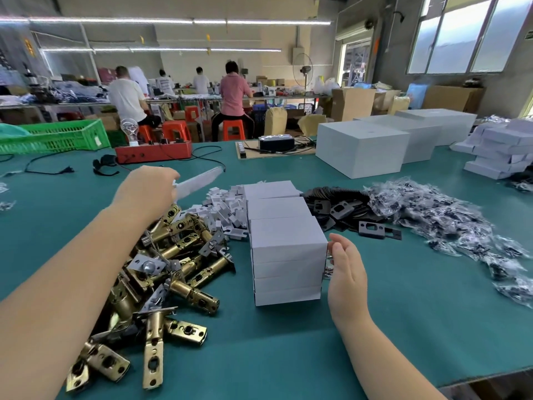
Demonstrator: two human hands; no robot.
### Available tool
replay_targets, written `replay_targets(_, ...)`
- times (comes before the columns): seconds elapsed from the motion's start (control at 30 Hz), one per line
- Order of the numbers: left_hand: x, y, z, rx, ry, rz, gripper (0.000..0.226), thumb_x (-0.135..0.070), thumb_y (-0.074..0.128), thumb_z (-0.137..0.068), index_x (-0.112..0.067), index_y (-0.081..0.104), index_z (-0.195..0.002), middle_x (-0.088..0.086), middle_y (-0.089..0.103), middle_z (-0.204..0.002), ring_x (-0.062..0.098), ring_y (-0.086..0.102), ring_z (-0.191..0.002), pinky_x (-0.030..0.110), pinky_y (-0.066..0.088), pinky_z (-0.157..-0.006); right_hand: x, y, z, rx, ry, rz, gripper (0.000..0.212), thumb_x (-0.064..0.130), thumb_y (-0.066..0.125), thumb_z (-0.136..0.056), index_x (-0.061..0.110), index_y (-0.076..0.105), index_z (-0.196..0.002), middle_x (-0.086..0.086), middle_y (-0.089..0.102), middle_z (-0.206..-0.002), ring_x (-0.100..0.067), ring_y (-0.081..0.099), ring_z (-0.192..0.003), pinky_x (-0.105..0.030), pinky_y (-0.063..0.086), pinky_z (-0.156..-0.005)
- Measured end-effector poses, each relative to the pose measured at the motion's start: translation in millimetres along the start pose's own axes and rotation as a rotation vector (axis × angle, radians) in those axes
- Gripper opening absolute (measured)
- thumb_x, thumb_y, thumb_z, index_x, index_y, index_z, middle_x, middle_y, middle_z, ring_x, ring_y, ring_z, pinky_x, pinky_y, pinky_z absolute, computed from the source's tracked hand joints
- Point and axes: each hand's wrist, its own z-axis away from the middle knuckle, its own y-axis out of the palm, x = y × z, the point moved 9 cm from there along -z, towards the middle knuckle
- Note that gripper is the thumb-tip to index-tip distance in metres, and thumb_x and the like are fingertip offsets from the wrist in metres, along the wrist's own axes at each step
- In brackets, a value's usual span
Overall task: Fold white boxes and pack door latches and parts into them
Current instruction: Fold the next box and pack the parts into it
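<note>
My left hand (pixel 145 188) hovers above the heap of brass door latches (pixel 161 272) and grips a flat white box blank (pixel 199 180) that points up and right, blurred. A stack of folded white boxes (pixel 285 255) stands at the centre of the green table. My right hand (pixel 344 272) is beside the stack's right face, fingers straight, touching it; a small shiny part shows between palm and stack. Small white card inserts (pixel 223 207) lie behind the latches. Black strike plates (pixel 340 209) and bagged parts (pixel 438 217) spread to the right.
Large white cartons (pixel 363 148) and flat box piles (pixel 499 151) stand at the back right. A red tester box with a bulb (pixel 153 151), black cables and a green crate (pixel 54 137) sit at the back left. People work at benches beyond. The table edge (pixel 476 379) runs lower right.
</note>
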Motion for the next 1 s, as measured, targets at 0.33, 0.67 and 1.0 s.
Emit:
replay_targets(0.33,-126.0,25.4,79.5,0.133,0.156,0.169,0.025,-0.005,0.047,-0.094,-0.014,0.06,-0.114,0.007,0.065,-0.106,0.025,0.06,-0.101,0.03,0.043,-0.077,1.0,-1.0,2.7,0.0,-0.026,0.021,0.028,0.044,0.039,-0.084,0.038,0.052,-0.108,0.013,0.058,-0.114,-0.006,0.053,-0.11,-0.029,0.043,-0.094)
replay_targets(0.67,-64.1,23.2,90.2,0.206,-0.321,0.635,0.06,-0.013,0.065,-0.084,-0.012,0.048,-0.142,0.005,0.071,-0.081,0.004,0.056,-0.071,0.018,0.035,-0.06,9.8,-3.5,7.6,-0.024,-0.067,0.015,0.023,0.042,0.039,-0.084,0.041,0.05,-0.105,0.018,0.055,-0.108,0.003,0.05,-0.106,-0.02,0.039,-0.091)
replay_targets(1.0,-32.7,-61.1,118.3,-0.288,-0.309,0.691,0.029,-0.012,0.063,-0.08,-0.026,0.076,-0.102,-0.007,0.064,-0.068,0.007,0.052,-0.065,0.019,0.035,-0.055,62.6,3.6,23.8,-0.014,-0.298,0.037,0.031,0.045,0.046,-0.08,0.041,0.049,-0.11,0.013,0.055,-0.106,-0.005,0.051,-0.1,-0.021,0.042,-0.085)
